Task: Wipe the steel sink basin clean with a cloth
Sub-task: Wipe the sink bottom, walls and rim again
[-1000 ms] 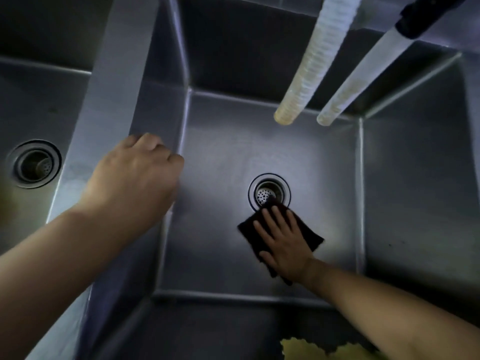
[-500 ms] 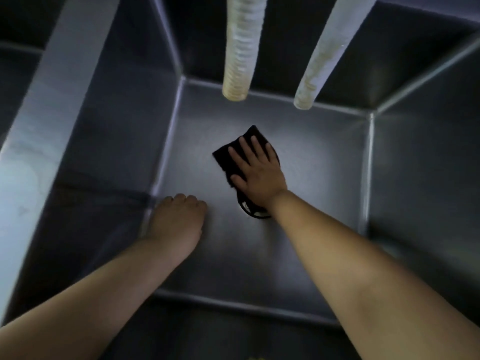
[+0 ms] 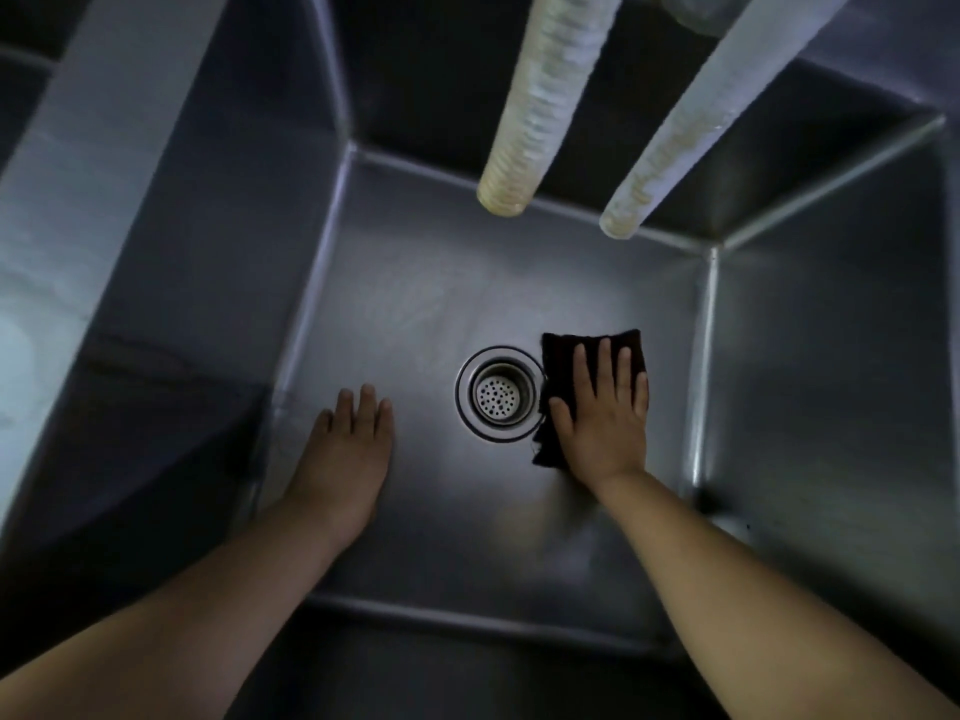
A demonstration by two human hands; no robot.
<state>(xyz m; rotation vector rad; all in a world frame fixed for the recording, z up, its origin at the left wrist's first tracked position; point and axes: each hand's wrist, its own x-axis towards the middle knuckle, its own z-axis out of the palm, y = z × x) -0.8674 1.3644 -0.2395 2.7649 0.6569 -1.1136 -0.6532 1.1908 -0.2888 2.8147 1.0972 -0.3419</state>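
The steel sink basin (image 3: 415, 283) is deep and square, with a round perforated drain (image 3: 497, 393) near the middle of its floor. A dark cloth (image 3: 558, 356) lies flat on the floor just right of the drain. My right hand (image 3: 602, 413) presses down on it with fingers spread, covering most of it. My left hand (image 3: 349, 449) rests flat on the basin floor to the left of the drain, palm down, holding nothing.
Two pale ribbed hoses (image 3: 545, 101) (image 3: 691, 122) hang down over the back of the basin. A wide steel divider (image 3: 78, 163) runs along the left side. The basin's right wall (image 3: 831, 381) stands close to the cloth.
My right hand has slid the cloth from the back left of the drain to its right side, uncovering the drain. My left hand stays planted on the floor.
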